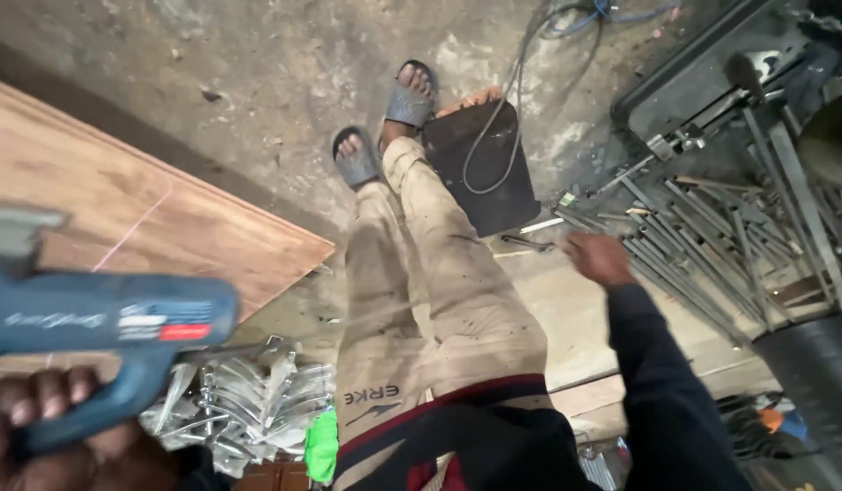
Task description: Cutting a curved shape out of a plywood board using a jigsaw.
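Hands split wide: left hand (pixel 39 423) clenched round the grip of a blue power drill (pixel 102 318), fingers wrapped on the handle, drill body level and close to the camera, blurred. Right hand (pixel 598 257) stretched out and down toward a heap of thin metal rods (pixel 685 264) on the floor, fingers curled at the near ends of the rods; whether it actually grips one or only touches, cannot tell, too blurred. Just beside the right hand lies a spanner (pixel 527 243) and a dark flat panel (pixel 484 168) with a cable looped over it. Below the left hand sits a pile of shiny metal brackets (pixel 248 400); a wooden board (pixel 139 214) lies beyond the drill. Step in hand looks like picking stock from the rod heap while keeping the drill ready. Next move calls for a firm pinch on one rod and a clean lift clear of the tangle.
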